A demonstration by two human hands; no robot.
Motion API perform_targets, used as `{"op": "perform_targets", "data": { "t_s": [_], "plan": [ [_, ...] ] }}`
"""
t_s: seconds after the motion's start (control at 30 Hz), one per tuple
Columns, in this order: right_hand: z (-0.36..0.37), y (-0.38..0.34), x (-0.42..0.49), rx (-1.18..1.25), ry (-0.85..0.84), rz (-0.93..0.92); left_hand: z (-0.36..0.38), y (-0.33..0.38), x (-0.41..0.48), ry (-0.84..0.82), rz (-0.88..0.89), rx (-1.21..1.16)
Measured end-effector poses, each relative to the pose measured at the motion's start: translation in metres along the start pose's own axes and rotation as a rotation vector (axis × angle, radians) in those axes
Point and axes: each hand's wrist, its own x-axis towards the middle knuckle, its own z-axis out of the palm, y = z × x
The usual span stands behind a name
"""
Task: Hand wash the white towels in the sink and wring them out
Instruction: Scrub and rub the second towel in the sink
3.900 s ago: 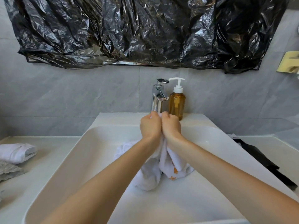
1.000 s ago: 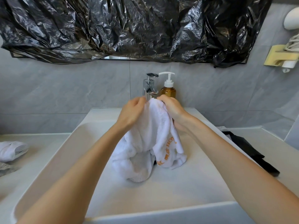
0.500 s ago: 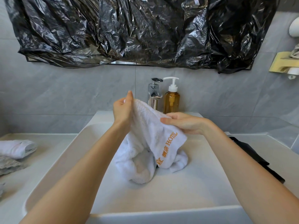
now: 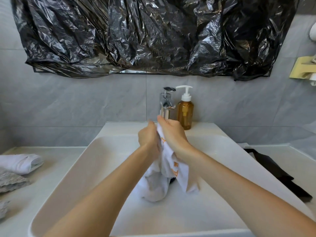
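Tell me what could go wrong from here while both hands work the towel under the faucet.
1. The hands, left and right, grip the white towel close to the faucet and the soap bottle; a wide twist might knock the bottle over.
2. The towel's lower end hangs into the sink; wringing only the top may leave that end wet.

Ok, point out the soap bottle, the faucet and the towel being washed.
soap bottle (image 4: 185, 115), head view, amber body
faucet (image 4: 165, 104), head view, chrome body below the lever
towel (image 4: 177, 175), head view, hanging fold with orange lettering
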Motion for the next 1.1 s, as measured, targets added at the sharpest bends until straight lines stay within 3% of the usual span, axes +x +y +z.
{"op": "perform_targets", "data": {
  "t_s": [0.17,0.37,0.5,0.57,0.67,0.83,0.9,1.0,1.1],
  "plan": [
    [-0.007,0.010,0.009,-0.007,0.246,0.026,0.013,-0.015,-0.017,-0.050,0.143,0.200],
    [0.011,0.018,-0.007,-0.072,0.049,-0.044,0.001,0.004,0.003,0.019,0.103,0.081],
    [-0.016,0.012,0.036,-0.116,0.209,0.021,0.008,0.005,-0.002,-0.310,0.003,0.154],
    [-0.038,0.025,0.047,-0.299,0.131,0.052,0.004,0.010,0.001,-0.403,0.040,0.280],
    [-0.068,0.042,0.047,-0.613,-0.015,0.016,-0.014,0.018,0.019,-0.358,0.314,0.670],
    [-0.091,0.047,0.056,-0.451,-0.104,-0.064,-0.027,0.026,0.024,-0.191,0.609,1.115],
    [-0.094,0.046,0.059,-0.336,-0.114,-0.062,-0.028,0.027,0.023,-0.300,0.557,1.029],
    [-0.100,0.041,0.055,-0.305,-0.119,-0.023,-0.033,0.022,0.019,-0.526,0.237,0.604],
    [-0.099,0.035,0.059,-0.324,0.145,-0.094,-0.031,0.013,0.015,-0.584,0.065,0.407]
  ]
}}
